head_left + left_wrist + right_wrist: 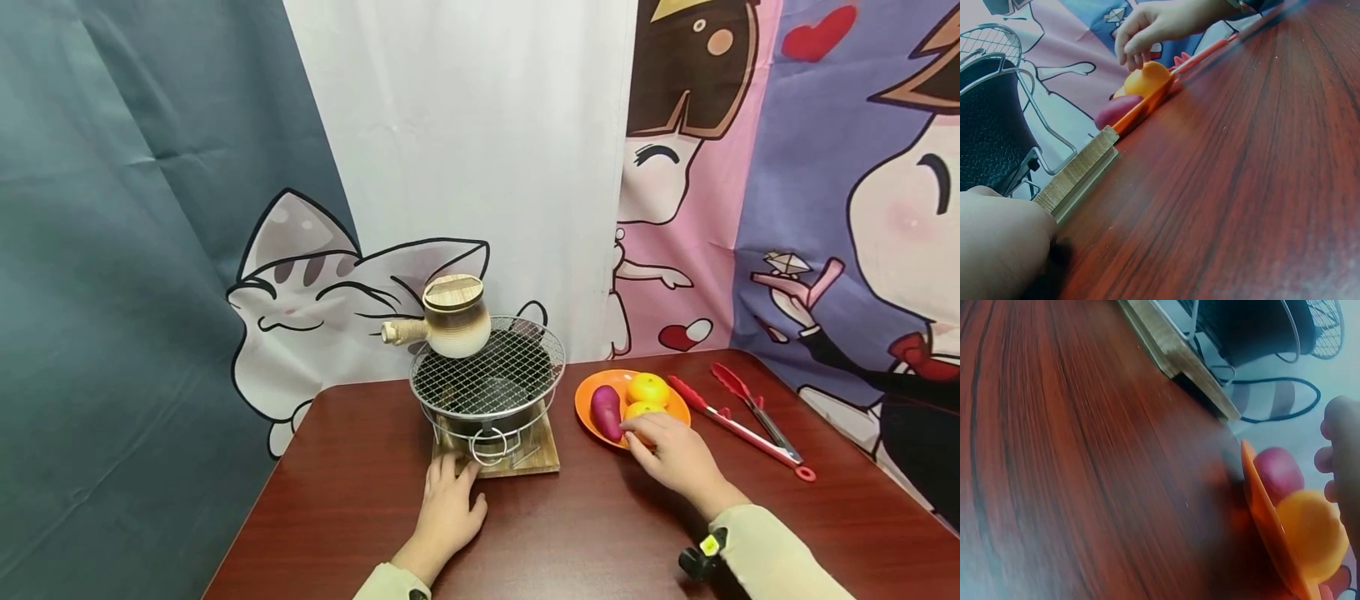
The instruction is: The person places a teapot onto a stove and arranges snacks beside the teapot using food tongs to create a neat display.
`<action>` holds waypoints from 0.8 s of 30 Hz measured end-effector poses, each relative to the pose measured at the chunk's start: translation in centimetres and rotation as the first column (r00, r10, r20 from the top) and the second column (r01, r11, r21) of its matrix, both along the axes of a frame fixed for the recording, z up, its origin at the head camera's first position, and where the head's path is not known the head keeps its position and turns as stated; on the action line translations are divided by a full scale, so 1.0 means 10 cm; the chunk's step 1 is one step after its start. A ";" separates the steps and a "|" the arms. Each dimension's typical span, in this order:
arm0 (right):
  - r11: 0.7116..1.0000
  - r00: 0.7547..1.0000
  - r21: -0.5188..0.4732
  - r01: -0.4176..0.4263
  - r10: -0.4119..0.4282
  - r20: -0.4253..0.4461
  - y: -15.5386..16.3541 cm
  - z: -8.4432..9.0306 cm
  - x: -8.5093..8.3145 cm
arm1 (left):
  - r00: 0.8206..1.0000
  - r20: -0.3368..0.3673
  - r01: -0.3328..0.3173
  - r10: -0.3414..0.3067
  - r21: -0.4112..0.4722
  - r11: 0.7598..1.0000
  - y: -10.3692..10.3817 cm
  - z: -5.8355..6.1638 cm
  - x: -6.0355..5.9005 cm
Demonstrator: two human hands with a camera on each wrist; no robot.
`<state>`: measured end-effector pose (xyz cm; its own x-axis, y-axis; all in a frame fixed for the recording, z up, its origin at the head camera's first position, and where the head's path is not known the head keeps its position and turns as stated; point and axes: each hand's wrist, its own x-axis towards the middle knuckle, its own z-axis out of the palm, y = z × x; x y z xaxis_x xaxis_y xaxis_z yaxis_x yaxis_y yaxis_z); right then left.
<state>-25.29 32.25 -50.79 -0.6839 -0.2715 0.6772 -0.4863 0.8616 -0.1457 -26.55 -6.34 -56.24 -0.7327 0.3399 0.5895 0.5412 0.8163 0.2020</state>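
Note:
My left hand (pixel 446 512) rests on the table, its fingertips at the front edge of a wooden board (pixel 543 454). On that board stands a black tabletop stove (pixel 997 119) topped by a round wire grill rack (pixel 491 375). My right hand (pixel 675 457) hovers over an orange plate (pixel 585 412), fingers bent loosely downward just above the nearer mandarin (pixel 1313 534). Nothing is held in it. A second mandarin (pixel 648 389) lies behind, and a purple sweet potato (pixel 606 412) lies to the left on the same plate.
A side-handled clay pot (pixel 459 329) with a wooden lid sits at the rack's back left. Right of the plate lie red-handled tongs (pixel 738 425) and a second pair of tongs (pixel 757 408). A printed curtain (pixel 487 125) hangs behind the table.

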 end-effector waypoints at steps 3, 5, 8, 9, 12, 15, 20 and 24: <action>1.000 1.000 -0.002 0.021 -0.021 0.008 0.07 0.00 0.02 | 1.000 -0.005 0.003 -0.003 -0.003 1.000 -0.01 0.00 0.01; 0.999 0.999 -0.002 0.037 -0.037 0.005 0.13 0.00 0.04 | 1.000 -0.014 0.005 -0.005 -0.002 1.000 -0.01 0.00 0.01; 0.999 0.998 0.007 0.053 -0.053 -0.015 0.25 0.02 0.06 | 1.000 -0.018 0.004 -0.004 -0.004 1.000 0.00 0.01 0.02; 0.998 0.998 0.011 0.060 -0.060 -0.023 0.29 0.03 0.07 | 1.000 -0.016 0.003 -0.003 -0.005 1.000 0.00 0.01 0.02; 0.997 0.997 0.015 0.080 -0.079 -0.026 0.42 0.05 0.10 | 1.000 0.001 -0.002 0.002 -0.011 1.000 -0.01 0.02 0.03; 0.993 0.993 0.011 0.115 -0.115 -0.014 0.55 0.05 0.12 | 1.000 0.005 -0.003 0.003 -0.015 1.000 -0.01 0.02 0.04; 0.985 0.985 0.000 0.173 -0.173 0.004 0.75 0.06 0.13 | 1.000 -0.018 -0.001 0.000 -0.022 1.000 -0.01 0.03 0.03; 0.976 0.975 -0.004 0.217 -0.217 0.053 0.90 0.08 0.14 | 1.000 -0.029 0.001 -0.002 -0.028 1.000 0.00 0.02 0.03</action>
<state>-23.86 41.22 -50.01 -0.7602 -0.1059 0.6409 -0.2792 0.9441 -0.1752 -26.28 -6.39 -56.00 -0.7150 0.3574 0.6008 0.5477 0.8205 0.1638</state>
